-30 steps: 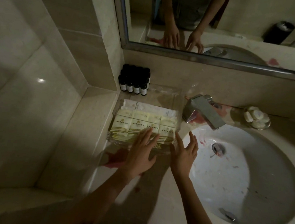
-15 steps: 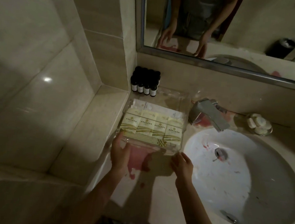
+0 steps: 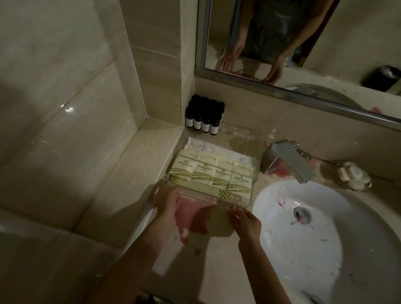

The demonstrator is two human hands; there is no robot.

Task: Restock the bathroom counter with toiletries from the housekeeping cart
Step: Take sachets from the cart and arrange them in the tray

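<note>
**Hands at the tray's near edge**

Head view: the clear tray (image 3: pixel 214 200) of sachets (image 3: pixel 207 174) sits at the counter's (image 3: pixel 222 255) back left, with dark bottles (image 3: pixel 203 118) in the corner behind it. A pink spill (image 3: pixel 189 214) lies just in front, so dragging the tray forward would likely wet it. The left hand (image 3: pixel 168 202) rests with relaxed fingers against the near-left corner. The right hand (image 3: pixel 244 220) is loosely bent and empty by the near-right edge; whether it touches is unclear.

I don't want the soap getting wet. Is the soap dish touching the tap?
Apart. The head view shows a strip of bare counter between the soap dish and the tap, so nothing joins them.
</note>
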